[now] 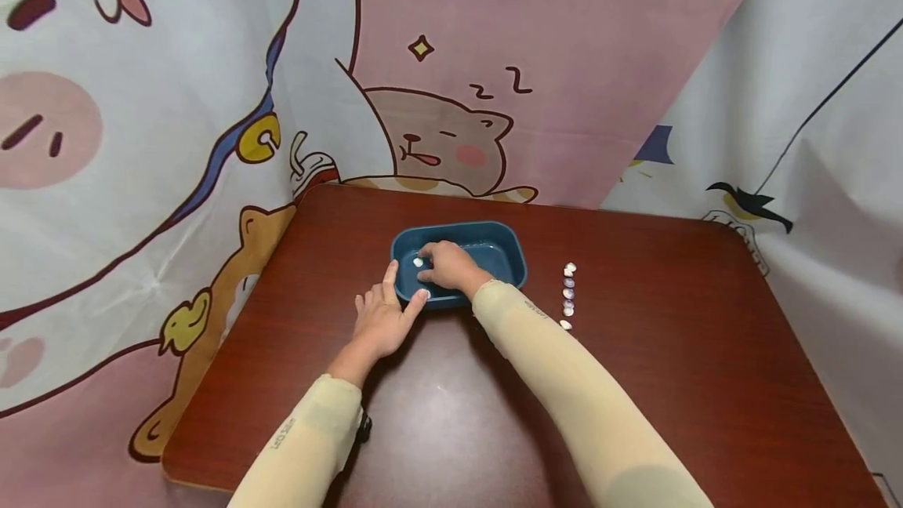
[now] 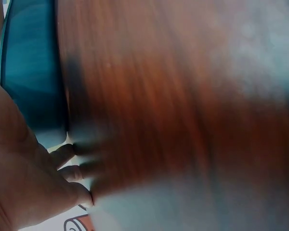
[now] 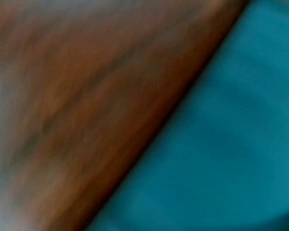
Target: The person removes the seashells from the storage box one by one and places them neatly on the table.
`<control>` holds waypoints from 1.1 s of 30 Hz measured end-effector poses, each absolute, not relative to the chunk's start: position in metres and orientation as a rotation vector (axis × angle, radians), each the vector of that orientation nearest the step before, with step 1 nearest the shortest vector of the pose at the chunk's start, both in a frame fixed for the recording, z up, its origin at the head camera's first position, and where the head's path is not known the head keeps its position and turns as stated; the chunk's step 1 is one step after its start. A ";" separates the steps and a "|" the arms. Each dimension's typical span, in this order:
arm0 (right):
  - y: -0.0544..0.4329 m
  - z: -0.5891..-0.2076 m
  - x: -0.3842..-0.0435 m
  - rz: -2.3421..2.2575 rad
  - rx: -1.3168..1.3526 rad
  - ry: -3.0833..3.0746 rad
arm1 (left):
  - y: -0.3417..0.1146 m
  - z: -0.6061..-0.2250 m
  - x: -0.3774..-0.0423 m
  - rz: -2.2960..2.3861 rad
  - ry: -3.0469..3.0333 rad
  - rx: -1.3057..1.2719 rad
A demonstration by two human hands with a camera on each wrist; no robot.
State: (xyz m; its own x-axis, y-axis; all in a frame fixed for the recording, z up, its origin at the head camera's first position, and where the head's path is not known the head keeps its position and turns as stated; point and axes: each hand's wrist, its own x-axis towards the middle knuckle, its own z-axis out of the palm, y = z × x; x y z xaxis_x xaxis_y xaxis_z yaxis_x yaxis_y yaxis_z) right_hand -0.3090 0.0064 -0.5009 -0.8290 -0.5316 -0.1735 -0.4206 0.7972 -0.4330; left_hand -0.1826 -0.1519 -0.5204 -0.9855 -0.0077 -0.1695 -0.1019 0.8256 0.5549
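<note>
A blue rectangular basin [image 1: 504,235] stands on the table. My left hand [image 1: 381,324] is at its near left corner with fingers spread, the thumb and a fingertip at the rim; the left wrist view shows that hand beside the basin's outer wall. My right hand [image 1: 451,266] reaches down into the basin, thumb and forefinger parted. Just left of those fingertips lies a small white shell-like piece [image 1: 418,263] on the basin floor. Another small white spot [image 1: 426,294] shows by the left thumb tip. In the blurred right wrist view, only the basin wall [image 3: 221,144] and table appear.
Right of the basin, several small white and purplish shell-like pieces [image 1: 568,293] form a line on the reddish-brown wooden table [image 1: 670,335]. A cartoon-printed cloth [image 1: 564,22] hangs behind the table and along both sides.
</note>
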 end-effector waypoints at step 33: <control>-0.001 -0.480 -0.295 -0.148 -0.970 2.561 | -0.150 -0.530 -0.185 0.927 2.843 -0.070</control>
